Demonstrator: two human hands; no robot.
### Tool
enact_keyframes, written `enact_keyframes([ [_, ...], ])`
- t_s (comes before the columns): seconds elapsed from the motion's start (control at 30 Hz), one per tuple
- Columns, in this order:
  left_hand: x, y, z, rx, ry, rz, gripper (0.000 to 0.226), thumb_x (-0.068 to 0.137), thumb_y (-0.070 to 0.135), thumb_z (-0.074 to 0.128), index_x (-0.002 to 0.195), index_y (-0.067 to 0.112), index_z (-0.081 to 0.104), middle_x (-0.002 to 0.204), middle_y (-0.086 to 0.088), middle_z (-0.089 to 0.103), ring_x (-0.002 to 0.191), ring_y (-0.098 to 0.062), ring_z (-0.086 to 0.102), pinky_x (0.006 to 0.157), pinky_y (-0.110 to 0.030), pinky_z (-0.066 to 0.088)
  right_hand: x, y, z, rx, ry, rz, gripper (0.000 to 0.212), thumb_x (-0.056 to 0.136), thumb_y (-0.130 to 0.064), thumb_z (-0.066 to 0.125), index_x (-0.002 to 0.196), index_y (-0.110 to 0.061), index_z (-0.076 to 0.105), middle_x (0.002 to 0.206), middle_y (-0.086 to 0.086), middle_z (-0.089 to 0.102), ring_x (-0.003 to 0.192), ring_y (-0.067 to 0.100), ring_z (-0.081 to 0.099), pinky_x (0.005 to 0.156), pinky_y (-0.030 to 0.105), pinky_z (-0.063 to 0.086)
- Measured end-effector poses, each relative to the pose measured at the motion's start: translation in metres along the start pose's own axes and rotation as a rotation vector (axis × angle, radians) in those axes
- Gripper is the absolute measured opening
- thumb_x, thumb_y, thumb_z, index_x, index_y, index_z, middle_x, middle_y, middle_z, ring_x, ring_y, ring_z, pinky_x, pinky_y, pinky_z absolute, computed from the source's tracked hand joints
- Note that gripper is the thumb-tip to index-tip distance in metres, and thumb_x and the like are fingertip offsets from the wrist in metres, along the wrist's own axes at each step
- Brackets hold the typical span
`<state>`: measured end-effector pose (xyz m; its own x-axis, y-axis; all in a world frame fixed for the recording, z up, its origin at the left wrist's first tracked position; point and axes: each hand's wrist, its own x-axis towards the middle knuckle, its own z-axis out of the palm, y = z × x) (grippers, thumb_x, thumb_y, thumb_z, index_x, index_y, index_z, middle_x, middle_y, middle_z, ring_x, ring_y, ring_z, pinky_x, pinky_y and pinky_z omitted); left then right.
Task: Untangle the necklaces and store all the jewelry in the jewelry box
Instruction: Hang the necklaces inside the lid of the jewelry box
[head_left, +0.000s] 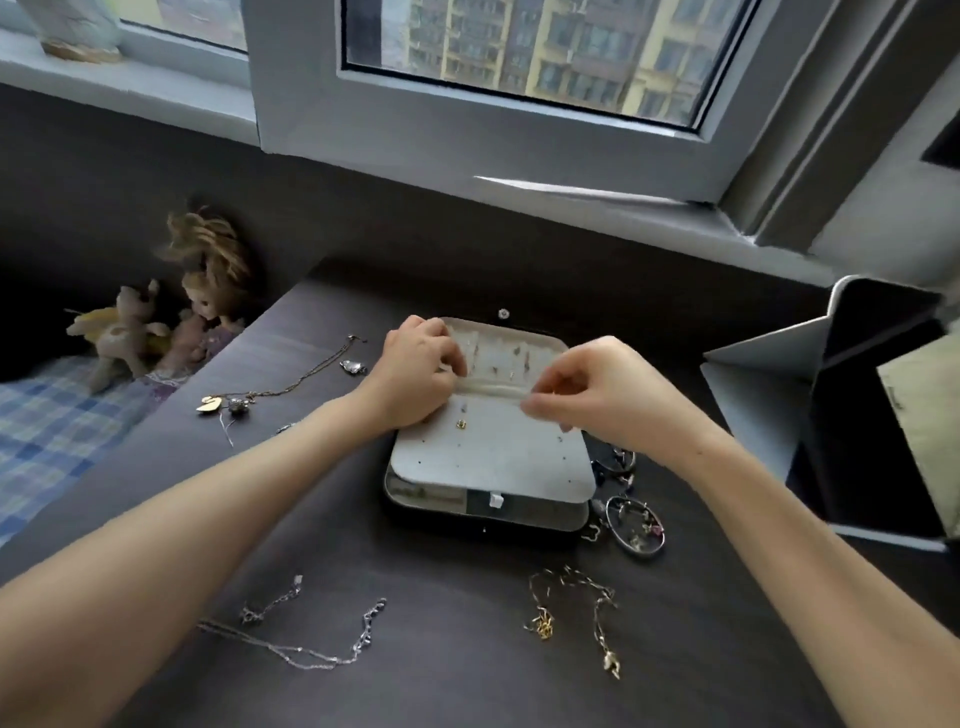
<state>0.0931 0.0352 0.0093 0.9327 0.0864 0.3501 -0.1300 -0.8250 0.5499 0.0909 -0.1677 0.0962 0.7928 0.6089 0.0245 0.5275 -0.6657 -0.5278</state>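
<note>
A dark jewelry box (485, 514) lies open in the middle of the table, with a pale earring panel (493, 457) folded over it. A small gold earring (461, 424) sits on that panel. My left hand (418, 374) grips the panel's left side near its fold. My right hand (587, 387) pinches the fold's right end. A silver necklace (311, 642) lies at the front left. To the front right sprawls a gold necklace (576, 608). Another chain with a gold pendant (249, 400) is on the left. Hoop earrings (636, 525) rest right of the box.
A folded tablet stand (810, 384) stands at the right edge of the table. Dolls (171, 317) sit on a checked blanket (47, 431) off the table's left side. A window sill (571, 208) runs behind the table.
</note>
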Motion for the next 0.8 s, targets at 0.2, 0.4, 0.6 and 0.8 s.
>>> enact_keyframes([
  [0.2, -0.004, 0.013, -0.014, 0.129, -0.053, -0.002, 0.037, 0.073, 0.034, 0.046, 0.095, 0.021, 0.073, 0.106, 0.001, 0.060, 0.114, -0.024, 0.045, 0.098, -0.034, 0.024, -0.079, 0.021, 0.008, -0.035, -0.073, 0.004, 0.010, 0.076, -0.033, 0.074, 0.071, -0.036, 0.066, 0.058, -0.018, 0.056, 0.058, -0.001, 0.053, 0.056, 0.014, 0.035],
  [0.4, -0.037, 0.055, -0.045, 0.095, 0.225, 0.156, 0.029, 0.069, 0.020, 0.051, 0.087, 0.018, 0.073, 0.090, 0.009, 0.058, 0.093, -0.021, 0.052, 0.089, -0.040, 0.033, -0.112, 0.036, 0.033, -0.101, 0.018, 0.036, 0.002, 0.081, -0.035, 0.069, 0.082, -0.033, 0.069, 0.064, -0.020, 0.055, 0.068, -0.001, 0.054, 0.065, 0.016, 0.040],
  [0.6, -0.094, 0.097, -0.055, 0.139, 0.208, 0.332, 0.023, 0.072, 0.030, 0.048, 0.079, 0.022, 0.069, 0.082, 0.009, 0.060, 0.084, -0.015, 0.051, 0.080, -0.033, 0.030, -0.108, 0.030, 0.061, -0.164, 0.081, -0.058, 0.026, 0.089, -0.041, 0.059, 0.112, -0.032, 0.066, 0.099, -0.014, 0.066, 0.096, 0.006, 0.058, 0.079, 0.022, 0.039],
  [0.8, -0.108, 0.102, -0.053, 0.015, 0.105, 0.284, 0.019, 0.073, 0.028, 0.050, 0.076, 0.024, 0.068, 0.079, 0.012, 0.058, 0.081, -0.005, 0.046, 0.080, -0.023, 0.032, -0.098, 0.021, 0.065, -0.339, -0.017, -0.043, 0.018, 0.092, -0.026, 0.051, 0.103, -0.025, 0.065, 0.104, -0.005, 0.066, 0.102, 0.021, 0.059, 0.085, 0.032, 0.046],
])
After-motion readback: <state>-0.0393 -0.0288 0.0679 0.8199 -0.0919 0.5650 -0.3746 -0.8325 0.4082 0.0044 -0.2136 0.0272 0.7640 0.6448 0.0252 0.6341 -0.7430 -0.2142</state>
